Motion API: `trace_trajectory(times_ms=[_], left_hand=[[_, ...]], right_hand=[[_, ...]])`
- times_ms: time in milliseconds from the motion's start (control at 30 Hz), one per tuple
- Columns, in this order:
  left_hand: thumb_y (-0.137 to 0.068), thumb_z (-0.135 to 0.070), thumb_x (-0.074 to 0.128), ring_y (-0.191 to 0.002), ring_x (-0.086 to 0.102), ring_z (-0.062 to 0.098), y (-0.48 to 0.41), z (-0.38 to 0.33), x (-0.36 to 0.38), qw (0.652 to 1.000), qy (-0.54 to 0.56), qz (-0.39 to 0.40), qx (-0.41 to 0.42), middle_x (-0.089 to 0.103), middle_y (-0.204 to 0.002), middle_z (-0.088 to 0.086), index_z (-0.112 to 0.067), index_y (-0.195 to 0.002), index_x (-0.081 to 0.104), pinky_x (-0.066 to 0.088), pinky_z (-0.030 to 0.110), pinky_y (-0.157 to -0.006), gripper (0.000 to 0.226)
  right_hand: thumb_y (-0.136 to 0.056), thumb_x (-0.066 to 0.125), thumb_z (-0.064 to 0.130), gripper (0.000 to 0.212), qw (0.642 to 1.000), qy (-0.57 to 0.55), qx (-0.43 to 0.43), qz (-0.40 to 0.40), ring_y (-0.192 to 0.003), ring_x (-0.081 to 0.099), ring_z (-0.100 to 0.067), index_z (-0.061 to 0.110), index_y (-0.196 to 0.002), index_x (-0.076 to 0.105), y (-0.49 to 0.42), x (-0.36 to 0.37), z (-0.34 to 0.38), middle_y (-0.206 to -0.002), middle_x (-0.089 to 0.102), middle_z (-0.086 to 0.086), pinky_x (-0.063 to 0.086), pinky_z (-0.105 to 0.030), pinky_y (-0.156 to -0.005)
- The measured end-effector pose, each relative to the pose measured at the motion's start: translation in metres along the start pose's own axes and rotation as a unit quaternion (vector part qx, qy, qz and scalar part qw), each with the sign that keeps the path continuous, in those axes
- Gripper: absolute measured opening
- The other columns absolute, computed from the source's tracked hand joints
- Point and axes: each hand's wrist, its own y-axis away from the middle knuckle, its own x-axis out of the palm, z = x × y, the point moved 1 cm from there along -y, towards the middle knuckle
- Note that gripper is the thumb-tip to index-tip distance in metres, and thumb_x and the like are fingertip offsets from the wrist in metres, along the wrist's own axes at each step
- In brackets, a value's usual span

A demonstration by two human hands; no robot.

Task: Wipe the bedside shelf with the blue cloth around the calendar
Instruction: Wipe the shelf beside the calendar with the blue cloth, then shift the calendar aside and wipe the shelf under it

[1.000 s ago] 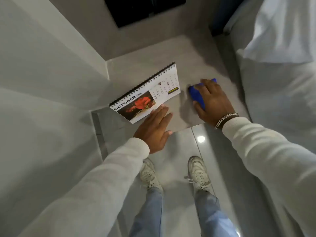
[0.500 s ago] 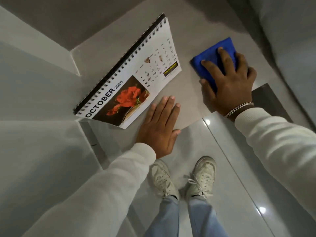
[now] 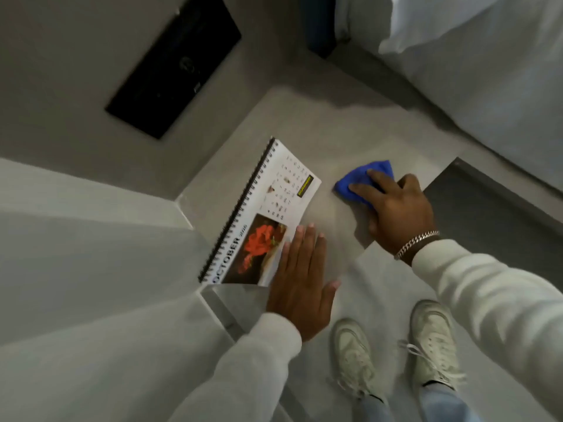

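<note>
A spiral-bound October calendar [image 3: 262,217] with a red flower picture stands on the grey bedside shelf [image 3: 335,132], towards its left side. My left hand [image 3: 301,275] lies flat, fingers together, at the shelf's front edge, its fingertips overlapping the calendar's lower right corner. To the right of the calendar, my right hand [image 3: 396,214] presses the folded blue cloth [image 3: 359,181] flat on the shelf. Most of the cloth is hidden under my palm and fingers.
A black panel [image 3: 173,65] is set in the grey wall behind the shelf. A bed with white bedding [image 3: 487,71] borders the shelf on the right. A white wall ledge [image 3: 91,223] rises at the left. My white shoes [image 3: 432,342] stand on the tiled floor below.
The camera has tilted and pulled back. My right hand with the cloth stays right of the calendar. My left hand now overlaps the calendar's corner instead of lying beside it.
</note>
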Motion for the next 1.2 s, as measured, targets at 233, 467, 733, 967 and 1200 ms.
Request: trace_trajectory(times_ms=[233, 467, 733, 967, 1200], left_hand=[[-0.092, -0.035, 0.041, -0.151, 0.004, 0.033, 0.002, 0.033, -0.101, 0.990, -0.068, -0.105, 0.069, 0.012, -0.161, 0.021, -0.001, -0.150, 0.017, 0.013, 0.052, -0.121, 0.072], [-0.093, -0.060, 0.027, -0.152, -0.005, 0.023, -0.038, 0.092, -0.124, 0.976, -0.174, 0.011, 0.128, -0.005, -0.164, 0.007, -0.011, -0.153, 0.000, 0.016, 0.049, -0.121, 0.082], [-0.088, -0.070, 0.025, -0.151, -0.009, 0.021, -0.042, 0.104, -0.114, 0.983, -0.107, 0.002, 0.149, -0.012, -0.163, 0.005, -0.011, -0.152, -0.006, 0.011, 0.043, -0.120, 0.094], [-0.088, -0.070, 0.025, -0.152, -0.007, 0.023, -0.044, 0.106, -0.114, 0.984, -0.059, 0.004, 0.168, -0.016, -0.163, 0.001, -0.011, -0.152, -0.006, 0.014, 0.046, -0.121, 0.093], [-0.088, -0.072, 0.024, -0.152, -0.006, 0.023, -0.045, 0.107, -0.114, 0.984, -0.042, 0.002, 0.171, -0.019, -0.162, -0.004, -0.018, -0.152, -0.011, 0.022, 0.055, -0.118, 0.091]], right_hand=[[-0.087, 0.058, 0.021, 0.038, 0.982, -0.181, 0.063, 0.011, -0.090, 0.059, -0.039, 0.028, -0.124, 0.060, 0.032, 0.004, 0.040, -0.131, 0.061, -0.006, 0.048, -0.039, -0.083], [-0.093, 0.052, 0.032, 0.041, 0.870, -0.446, 0.165, -0.132, -0.113, 0.059, -0.018, 0.021, -0.132, 0.052, 0.028, 0.026, 0.087, -0.130, 0.062, -0.002, 0.049, -0.039, -0.099], [-0.092, 0.049, 0.038, 0.055, 0.853, -0.476, 0.172, -0.127, -0.138, 0.035, -0.023, 0.030, -0.144, 0.030, 0.009, 0.057, 0.130, -0.152, 0.036, -0.007, 0.037, -0.048, -0.111], [-0.093, 0.046, 0.038, 0.059, 0.862, -0.467, 0.156, -0.121, -0.137, 0.020, -0.008, 0.042, -0.144, 0.017, 0.041, 0.080, 0.168, -0.160, 0.015, -0.002, 0.024, -0.026, -0.110], [-0.092, 0.046, 0.033, 0.057, 0.864, -0.422, 0.218, -0.167, -0.132, 0.025, -0.013, 0.030, -0.146, 0.026, -0.013, 0.063, 0.142, -0.158, 0.022, -0.006, 0.021, -0.024, -0.103]])
